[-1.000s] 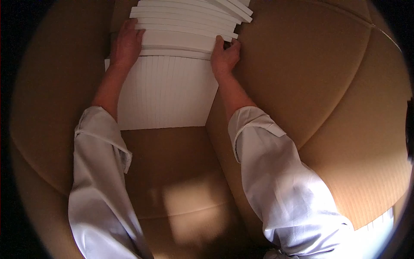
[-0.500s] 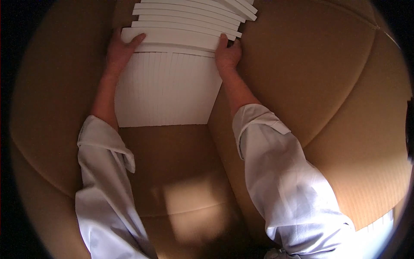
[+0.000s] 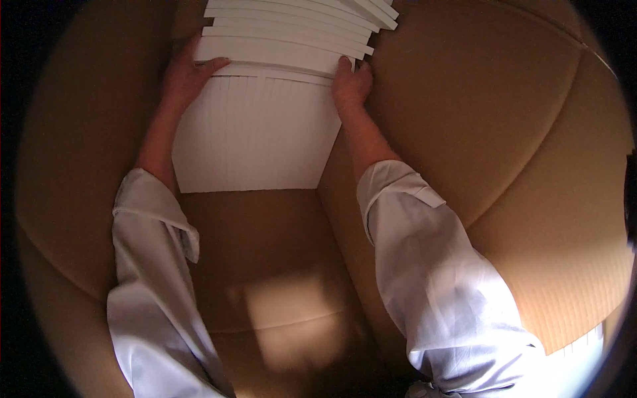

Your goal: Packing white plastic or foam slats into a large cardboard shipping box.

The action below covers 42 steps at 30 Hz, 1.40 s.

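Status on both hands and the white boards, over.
Left hand at left end of upper white boards. Right hand at right end. Cardboard walls flank both.

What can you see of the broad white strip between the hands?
The white strip looks long, flat and plain; its material is unclear. It lies crosswise above closely packed white pieces in a brown cardboard box, with more narrow strips beyond. The left hand touches its left end, the right hand its right; grip unclear.
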Each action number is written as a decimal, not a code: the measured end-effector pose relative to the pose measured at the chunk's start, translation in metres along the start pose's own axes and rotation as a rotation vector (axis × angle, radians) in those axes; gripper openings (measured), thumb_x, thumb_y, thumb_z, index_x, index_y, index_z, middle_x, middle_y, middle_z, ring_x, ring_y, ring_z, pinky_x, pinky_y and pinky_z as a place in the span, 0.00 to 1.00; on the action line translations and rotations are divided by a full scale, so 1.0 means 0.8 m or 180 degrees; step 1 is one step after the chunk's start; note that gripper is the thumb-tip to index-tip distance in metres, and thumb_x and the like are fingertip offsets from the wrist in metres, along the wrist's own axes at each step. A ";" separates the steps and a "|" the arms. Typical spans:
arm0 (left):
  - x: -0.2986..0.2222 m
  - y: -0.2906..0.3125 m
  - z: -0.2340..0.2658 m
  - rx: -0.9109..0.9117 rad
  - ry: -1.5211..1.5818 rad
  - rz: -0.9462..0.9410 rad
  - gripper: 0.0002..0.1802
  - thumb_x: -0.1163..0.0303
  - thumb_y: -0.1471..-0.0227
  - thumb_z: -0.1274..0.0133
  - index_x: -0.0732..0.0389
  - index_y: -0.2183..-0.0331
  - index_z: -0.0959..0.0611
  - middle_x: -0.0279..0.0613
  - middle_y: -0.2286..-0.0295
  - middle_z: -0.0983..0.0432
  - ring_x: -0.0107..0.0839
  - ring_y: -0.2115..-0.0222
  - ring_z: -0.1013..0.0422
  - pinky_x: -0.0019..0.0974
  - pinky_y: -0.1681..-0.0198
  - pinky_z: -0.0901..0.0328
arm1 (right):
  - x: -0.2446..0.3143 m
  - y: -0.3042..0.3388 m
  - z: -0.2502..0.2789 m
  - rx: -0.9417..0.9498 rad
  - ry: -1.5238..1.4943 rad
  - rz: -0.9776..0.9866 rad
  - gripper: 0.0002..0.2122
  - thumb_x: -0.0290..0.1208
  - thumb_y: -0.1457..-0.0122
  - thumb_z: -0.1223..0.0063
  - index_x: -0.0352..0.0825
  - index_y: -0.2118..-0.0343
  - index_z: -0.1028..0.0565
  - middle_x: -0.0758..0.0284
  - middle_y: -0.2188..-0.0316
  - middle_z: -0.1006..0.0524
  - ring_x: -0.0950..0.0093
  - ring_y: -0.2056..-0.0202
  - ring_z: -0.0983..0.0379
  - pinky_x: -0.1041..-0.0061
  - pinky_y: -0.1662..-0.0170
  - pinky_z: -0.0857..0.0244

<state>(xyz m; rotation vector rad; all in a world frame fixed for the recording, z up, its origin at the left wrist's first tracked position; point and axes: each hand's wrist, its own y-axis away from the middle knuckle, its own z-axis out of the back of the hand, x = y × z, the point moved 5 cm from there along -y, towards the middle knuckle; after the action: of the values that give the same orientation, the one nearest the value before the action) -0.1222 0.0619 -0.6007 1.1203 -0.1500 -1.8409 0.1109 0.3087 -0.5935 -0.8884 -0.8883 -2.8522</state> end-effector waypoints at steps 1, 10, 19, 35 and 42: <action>0.009 0.001 0.003 -0.0095 -0.0109 0.0069 0.48 0.47 0.55 0.35 0.62 0.40 0.34 0.53 0.49 0.27 0.44 0.48 0.30 0.42 0.44 0.37 | 0.006 0.005 -0.003 0.0035 0.0169 -0.0109 0.28 0.38 0.43 0.44 0.19 0.46 0.35 0.43 0.51 0.27 0.50 0.48 0.29 0.60 0.43 0.38; -0.012 -0.025 0.010 -0.0158 -0.0144 0.0141 0.41 0.35 0.52 0.44 0.63 0.51 0.21 0.53 0.57 0.21 0.48 0.56 0.25 0.42 0.51 0.33 | -0.003 0.000 0.006 -0.0030 0.0038 0.0040 0.25 0.42 0.41 0.46 0.21 0.52 0.29 0.45 0.54 0.25 0.49 0.52 0.27 0.59 0.47 0.35; -0.012 0.003 -0.005 -0.0713 -0.0133 0.0286 0.42 0.38 0.52 0.43 0.64 0.49 0.23 0.55 0.54 0.23 0.47 0.51 0.28 0.41 0.47 0.35 | 0.029 0.004 -0.001 0.0602 0.0558 -0.0267 0.29 0.48 0.35 0.55 0.18 0.51 0.31 0.44 0.52 0.26 0.48 0.50 0.28 0.58 0.46 0.36; -0.014 -0.001 -0.028 -0.0939 -0.0264 0.0556 0.38 0.44 0.48 0.44 0.68 0.49 0.24 0.59 0.54 0.24 0.52 0.51 0.28 0.44 0.46 0.36 | 0.011 0.021 0.005 0.0177 0.0506 0.0189 0.25 0.31 0.40 0.47 0.19 0.45 0.38 0.41 0.50 0.29 0.48 0.46 0.32 0.58 0.43 0.39; -0.021 -0.010 -0.042 -0.0985 -0.0607 0.0474 0.34 0.46 0.45 0.47 0.66 0.48 0.25 0.58 0.52 0.26 0.52 0.49 0.30 0.45 0.44 0.39 | -0.011 0.022 0.001 0.0027 0.0598 0.0439 0.27 0.27 0.42 0.47 0.19 0.42 0.41 0.40 0.48 0.31 0.49 0.45 0.32 0.59 0.41 0.40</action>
<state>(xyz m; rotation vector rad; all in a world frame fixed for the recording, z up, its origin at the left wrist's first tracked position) -0.0997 0.0908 -0.6136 0.7016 -0.0536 -1.7631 0.1221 0.2934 -0.5886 -0.6400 -0.7852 -2.7542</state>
